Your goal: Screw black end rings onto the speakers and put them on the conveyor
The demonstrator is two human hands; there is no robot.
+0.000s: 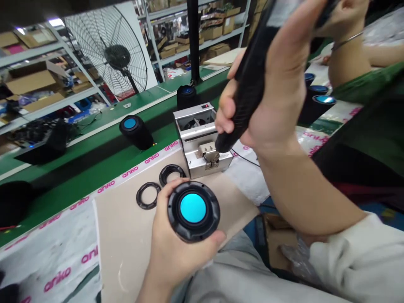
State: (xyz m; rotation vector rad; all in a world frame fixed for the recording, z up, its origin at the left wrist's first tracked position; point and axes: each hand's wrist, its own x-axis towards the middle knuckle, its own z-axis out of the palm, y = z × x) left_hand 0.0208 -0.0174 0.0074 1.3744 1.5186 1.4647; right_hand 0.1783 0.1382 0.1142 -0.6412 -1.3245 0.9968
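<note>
My left hand (176, 248) is wrapped round a black speaker (193, 237), its end with a bright blue disc and a dark ring facing up toward me. My right hand (277, 92) is raised and closed round the thick black grip of an electric screwdriver (251, 84). The screwdriver is tilted, and its tip does not show. Beyond the speaker, two loose black rings (148, 195) lie on the beige board (123, 248). Behind the screwdriver's low end stands a metal screw feeder (200, 134), partly covered by it.
Along the green conveyor (104, 147) stand black speakers with blue tops, one speaker (135, 132) left of the feeder. More speakers (317, 107) stand at right, near another person's arm (347, 50). A large fan (116, 57) and shelves are behind. An open cardboard box (279, 235) sits below right.
</note>
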